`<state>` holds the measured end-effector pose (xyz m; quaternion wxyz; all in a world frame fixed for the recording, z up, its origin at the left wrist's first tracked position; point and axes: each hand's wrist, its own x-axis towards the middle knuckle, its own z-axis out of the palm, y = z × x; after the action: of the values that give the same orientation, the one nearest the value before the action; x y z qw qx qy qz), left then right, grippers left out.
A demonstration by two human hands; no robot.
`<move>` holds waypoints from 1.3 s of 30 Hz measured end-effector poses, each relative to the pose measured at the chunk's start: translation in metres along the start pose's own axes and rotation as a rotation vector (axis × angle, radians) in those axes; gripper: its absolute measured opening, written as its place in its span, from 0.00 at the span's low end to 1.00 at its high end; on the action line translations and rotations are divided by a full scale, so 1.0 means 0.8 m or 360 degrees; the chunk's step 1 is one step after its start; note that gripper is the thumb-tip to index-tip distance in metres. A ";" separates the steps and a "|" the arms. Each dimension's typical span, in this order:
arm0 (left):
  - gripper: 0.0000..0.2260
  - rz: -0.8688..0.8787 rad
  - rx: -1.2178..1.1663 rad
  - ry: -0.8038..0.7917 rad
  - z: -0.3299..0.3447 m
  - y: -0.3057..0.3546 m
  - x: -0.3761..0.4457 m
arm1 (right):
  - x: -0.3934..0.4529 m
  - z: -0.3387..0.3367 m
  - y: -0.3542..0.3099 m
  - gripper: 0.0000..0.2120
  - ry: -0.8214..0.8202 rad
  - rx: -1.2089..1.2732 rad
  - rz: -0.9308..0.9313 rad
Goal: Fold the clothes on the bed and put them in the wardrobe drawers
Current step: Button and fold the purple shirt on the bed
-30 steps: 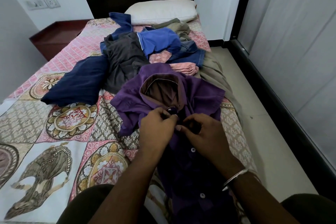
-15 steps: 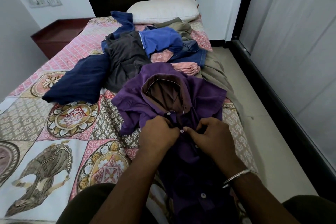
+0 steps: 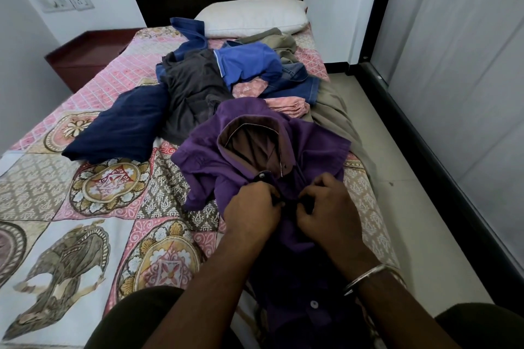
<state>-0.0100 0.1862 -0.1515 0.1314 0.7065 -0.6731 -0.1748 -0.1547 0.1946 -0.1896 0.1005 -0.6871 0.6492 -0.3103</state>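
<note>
Fingers [image 3: 279, 201] of both hands pinch the purple shirt [image 3: 312, 147] at its front placket, left hand [image 3: 252, 210] and right hand [image 3: 326, 207] almost touching; the shirt lies on the bed [image 3: 85, 207], with a clothes pile [image 3: 226, 76] just behind it

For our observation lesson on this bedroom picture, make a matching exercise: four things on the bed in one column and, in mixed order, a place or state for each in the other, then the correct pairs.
Things
1. purple shirt
2. pillow
3. navy garment
4. bright blue shirt

Places or states
A. at the head of the bed
B. on top of the pile
C. gripped by both hands
D. at the pile's left edge

Pairs: 1-C, 2-A, 3-D, 4-B
</note>
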 end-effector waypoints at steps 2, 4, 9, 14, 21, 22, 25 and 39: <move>0.09 0.0020 0.0040 0.0001 0.002 0.002 0.000 | -0.001 0.003 0.000 0.05 0.0003 -0.0038 -0.0069; 0.09 0.0019 0.0044 0.0001 0.004 0.002 0.000 | -0.001 0.004 -0.002 0.08 0.0005 0.0024 -0.0110; 0.06 -0.0036 -0.0292 0.0016 0.007 0.000 0.004 | -0.002 0.007 -0.005 0.07 0.0113 0.0343 -0.0045; 0.05 -0.0056 -0.0664 0.0070 0.009 0.000 0.006 | -0.002 0.010 -0.002 0.05 0.0201 0.0549 0.0025; 0.04 -0.0052 -0.0822 0.0000 0.010 -0.003 0.009 | -0.001 0.014 -0.001 0.04 0.0213 0.0625 -0.0006; 0.03 -0.0064 -0.0852 -0.0013 0.009 -0.002 0.008 | 0.000 0.014 -0.001 0.04 0.0201 0.0653 0.0014; 0.03 -0.0125 -0.1024 -0.0034 0.005 0.001 0.005 | -0.001 0.015 0.000 0.04 0.0166 0.0710 0.0110; 0.05 -0.0397 -0.1560 -0.0066 0.002 0.003 0.007 | 0.005 0.018 0.001 0.06 0.0019 0.1267 0.0323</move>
<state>-0.0129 0.1806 -0.1524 0.4123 0.6331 -0.4249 -0.4987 -0.1471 0.1869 -0.2002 0.3848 -0.5252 0.5435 -0.5297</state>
